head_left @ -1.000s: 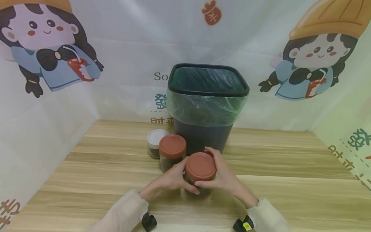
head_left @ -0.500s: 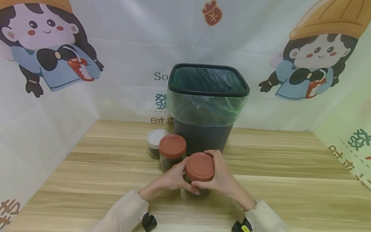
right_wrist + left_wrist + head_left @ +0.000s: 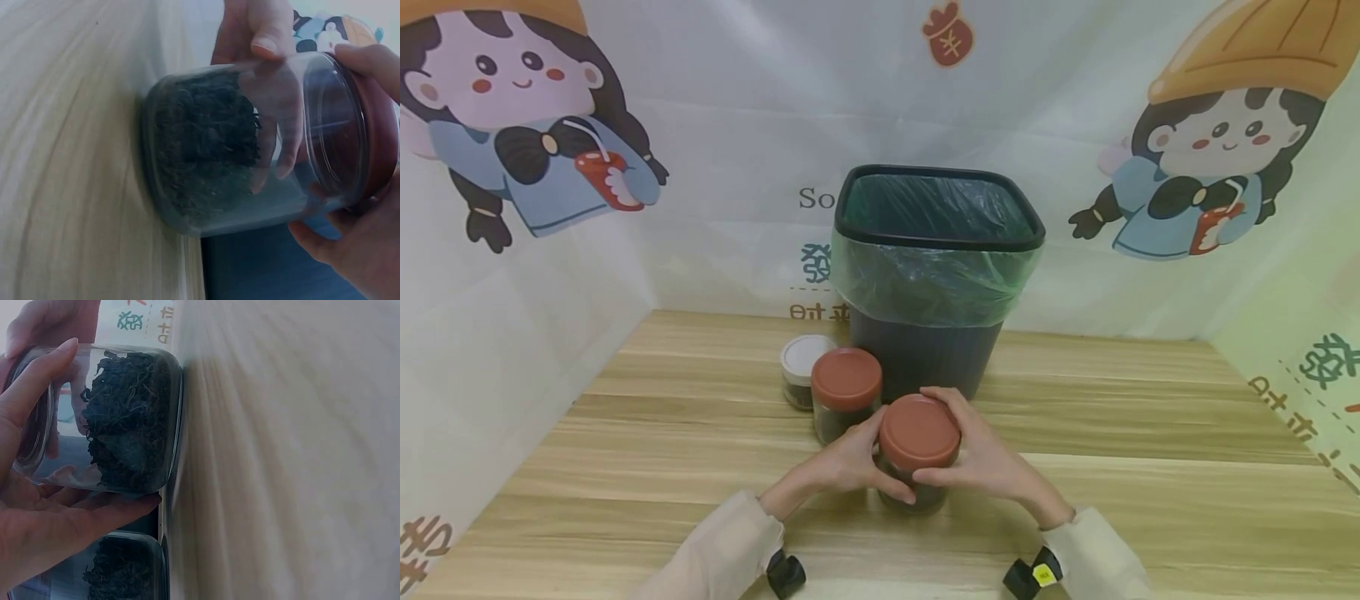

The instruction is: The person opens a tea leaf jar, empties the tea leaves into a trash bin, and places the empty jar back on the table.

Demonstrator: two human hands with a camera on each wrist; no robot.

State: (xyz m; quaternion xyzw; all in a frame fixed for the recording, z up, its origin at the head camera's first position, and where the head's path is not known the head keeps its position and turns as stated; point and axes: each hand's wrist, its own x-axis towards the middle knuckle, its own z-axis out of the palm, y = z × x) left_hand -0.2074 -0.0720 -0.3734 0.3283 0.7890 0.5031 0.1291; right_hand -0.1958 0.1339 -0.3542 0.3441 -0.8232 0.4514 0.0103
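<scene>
A clear glass jar [image 3: 206, 150] with a reddish-brown lid [image 3: 920, 431] stands on the table, part filled with dark, shrivelled, leaf-like bits. My left hand [image 3: 848, 461] holds the jar's body from the left, thumb across the near side. On the right, my right hand [image 3: 988, 460] grips the lid, its thumb at the front edge and fingers around the back. The lid sits on the jar. Just behind my left hand is a second jar [image 3: 835, 423] with the same kind of lid and dark contents. Beyond it stands a smaller jar [image 3: 807, 358] with a white lid.
A dark waste bin [image 3: 925, 354] with a black rim and a green plastic liner stands behind the jars. The wood-grain table [image 3: 1120, 517] extends to both sides. A printed cloth [image 3: 730, 167] hangs at the back and sides.
My right hand has shifted around the lid, first slightly inward to the left, then back out to the right. The left hand and the jar stay in place.
</scene>
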